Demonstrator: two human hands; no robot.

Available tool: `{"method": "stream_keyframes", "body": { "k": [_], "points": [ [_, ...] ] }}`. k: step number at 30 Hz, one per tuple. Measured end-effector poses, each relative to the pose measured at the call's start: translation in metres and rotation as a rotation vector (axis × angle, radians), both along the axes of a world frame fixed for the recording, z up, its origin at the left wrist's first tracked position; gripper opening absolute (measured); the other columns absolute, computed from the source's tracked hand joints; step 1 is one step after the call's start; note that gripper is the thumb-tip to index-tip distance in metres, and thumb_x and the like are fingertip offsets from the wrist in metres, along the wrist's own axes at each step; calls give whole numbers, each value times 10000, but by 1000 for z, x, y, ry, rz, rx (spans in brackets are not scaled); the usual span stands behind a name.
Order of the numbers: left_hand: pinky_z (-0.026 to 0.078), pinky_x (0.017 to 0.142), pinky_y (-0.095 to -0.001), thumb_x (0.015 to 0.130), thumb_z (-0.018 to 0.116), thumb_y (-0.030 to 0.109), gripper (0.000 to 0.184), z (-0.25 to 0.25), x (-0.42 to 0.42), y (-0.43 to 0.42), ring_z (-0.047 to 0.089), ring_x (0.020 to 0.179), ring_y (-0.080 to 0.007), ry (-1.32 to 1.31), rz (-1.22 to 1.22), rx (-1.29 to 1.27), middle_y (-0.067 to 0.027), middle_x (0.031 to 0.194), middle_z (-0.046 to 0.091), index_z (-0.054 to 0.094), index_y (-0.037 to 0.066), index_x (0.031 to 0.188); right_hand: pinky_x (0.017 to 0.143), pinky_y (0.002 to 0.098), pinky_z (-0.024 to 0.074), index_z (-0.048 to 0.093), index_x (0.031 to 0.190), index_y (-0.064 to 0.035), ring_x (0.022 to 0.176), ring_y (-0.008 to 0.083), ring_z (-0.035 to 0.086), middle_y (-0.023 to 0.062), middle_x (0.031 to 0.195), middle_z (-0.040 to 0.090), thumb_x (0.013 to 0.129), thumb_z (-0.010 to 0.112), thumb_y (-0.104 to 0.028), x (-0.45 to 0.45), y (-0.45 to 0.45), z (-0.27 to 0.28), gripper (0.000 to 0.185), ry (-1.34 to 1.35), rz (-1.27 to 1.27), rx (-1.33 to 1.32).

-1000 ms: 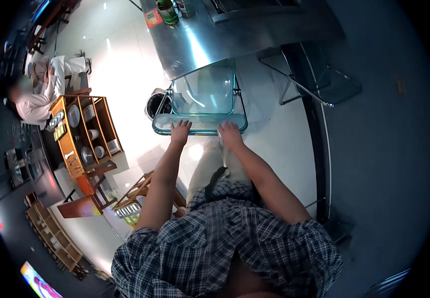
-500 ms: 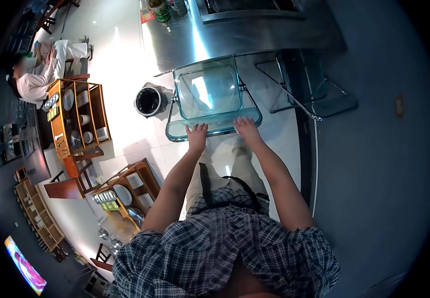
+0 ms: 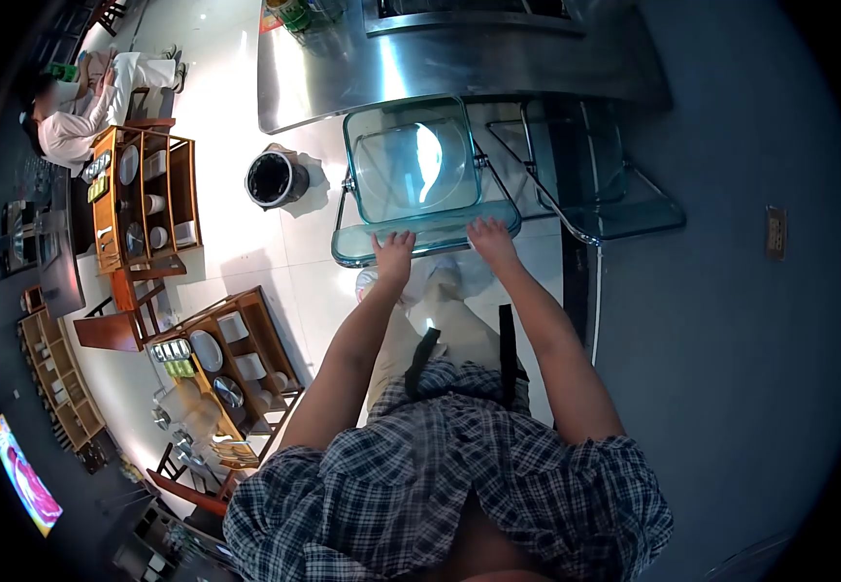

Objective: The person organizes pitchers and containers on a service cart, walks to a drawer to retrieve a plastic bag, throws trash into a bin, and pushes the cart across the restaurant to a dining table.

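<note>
A clear, teal-tinted folding chair [image 3: 408, 165] with a metal frame stands in front of me, its seat toward a steel table. Both my hands are on the top edge of its backrest. My left hand [image 3: 395, 252] holds the edge left of the middle, fingers bent over the clear plastic. Near the right corner, my right hand [image 3: 491, 240] grips the same edge, its thumb side facing inward. The undersides of both hands are hidden. To the right, a second clear folding chair [image 3: 624, 218] stands beside the table, apart from my hands.
The steel table [image 3: 498, 73] has a recessed cooker and green containers [image 3: 289, 14] on top. A lined trash bin [image 3: 273, 179] stands left of the chair. Wooden shelf carts [image 3: 192, 199] with dishes are on the left, and a seated person [image 3: 76, 131] is beyond. A dark wall [image 3: 731, 320] is at right.
The chair and both hands sit slightly higher and further right in view, with the seat nearer the table edge. My feet now show below the backrest. The surroundings have shifted left in view.
</note>
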State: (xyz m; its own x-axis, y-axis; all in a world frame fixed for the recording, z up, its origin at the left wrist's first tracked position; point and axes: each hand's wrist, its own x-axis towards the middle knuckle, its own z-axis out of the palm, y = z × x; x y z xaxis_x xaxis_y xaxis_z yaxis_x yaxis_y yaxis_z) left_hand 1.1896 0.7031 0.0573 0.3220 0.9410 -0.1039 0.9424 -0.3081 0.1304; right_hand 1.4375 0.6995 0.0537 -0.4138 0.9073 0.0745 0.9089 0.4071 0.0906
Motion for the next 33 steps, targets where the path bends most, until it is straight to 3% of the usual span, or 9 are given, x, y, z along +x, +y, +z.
{"method": "stream_keyframes", "body": {
  "k": [11,13,18,19,22,26,29,31,33],
  "points": [
    [175,1033,-573,814,465,81,462,7,-7,-2,429,1194,-245,19,-21,-121,12,1298,475,451,186,1264,860,550,415,528,1123,-121,1066,361,521,155,1164,546,810,488,-151,-7,-12,-7,317,56,-37,-1],
    [190,1033,-565,808,473,75,475,3,-8,-4,423,1199,-245,26,-38,-141,12,1307,467,446,186,1269,895,493,412,514,1159,-125,1078,327,506,116,1159,533,797,499,-144,-9,-20,-3,362,6,-66,-18],
    [243,1028,-530,803,483,60,489,2,-11,-5,402,1218,-257,-56,-70,-214,-4,1321,453,436,175,1276,956,492,364,519,1151,-136,1122,306,481,112,1188,519,817,477,-134,-3,-30,4,337,140,-104,-137],
    [271,1004,-531,818,506,157,430,3,-14,-1,402,1221,-269,-42,-103,-212,-47,1311,458,466,162,1246,973,474,353,519,1157,-140,1130,289,478,98,1196,516,818,477,-134,-4,-29,6,342,171,-111,-123],
    [312,981,-516,775,600,206,491,22,-26,14,417,1200,-285,-173,-213,-387,-70,1288,472,462,155,1244,980,451,352,518,1166,-147,1144,269,475,86,1212,516,825,472,-135,-14,-28,10,345,110,-255,-186],
    [402,909,-429,783,614,218,414,20,-68,46,507,1064,-329,-610,-229,-241,-135,1140,557,517,89,1163,976,409,360,517,1169,-143,1118,255,498,75,1166,549,836,451,-134,-42,-28,-3,340,37,-429,-206],
    [422,877,-407,787,580,140,291,58,-131,72,532,1006,-335,-685,-160,-159,-151,1056,590,568,61,1066,939,396,392,532,1146,-114,1087,283,510,92,1142,558,821,482,-108,-97,-22,29,328,99,-563,-271],
    [436,853,-401,781,553,77,243,71,-186,87,543,980,-334,-709,-130,-91,-149,1014,600,584,56,1020,880,392,427,547,1123,-91,1032,319,523,122,1108,564,789,522,-63,-157,-8,73,336,333,-753,-500],
    [436,853,-400,774,548,64,245,74,-248,103,544,978,-334,-668,-164,-94,-151,1010,600,584,54,1016,864,393,433,554,1105,-84,1018,324,523,121,1088,570,773,528,-49,-220,-1,70,335,497,-754,-304]
  ]
}}
